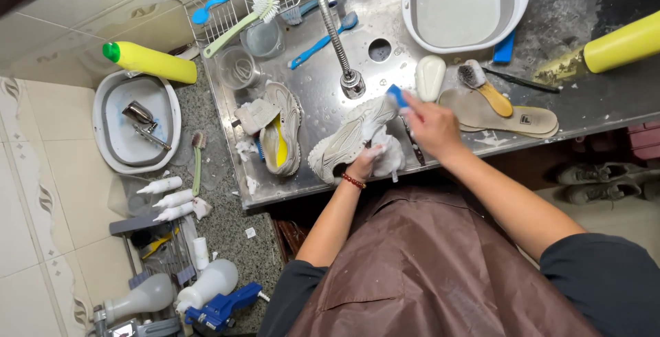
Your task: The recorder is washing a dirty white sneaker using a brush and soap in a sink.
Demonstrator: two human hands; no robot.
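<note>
A beige sneaker (347, 137) lies on its side on the wet steel counter (385, 27). My left hand (368, 161) holds it at the opening, together with a white cloth (390, 155). My right hand (432, 125) grips a blue-handled brush (397, 95) pressed against the shoe's toe end. A second beige sneaker (282, 131) with a yellow lining lies to the left, apart from both hands.
A tan insole (502, 118), wooden brush (489, 89) and white soap (430, 75) lie right of my hand. A white basin (467, 3) stands behind, the faucet (337, 34) in the middle. Wire rack (234, 7), yellow bottles (151, 60) and a second basin (134, 124) lie left.
</note>
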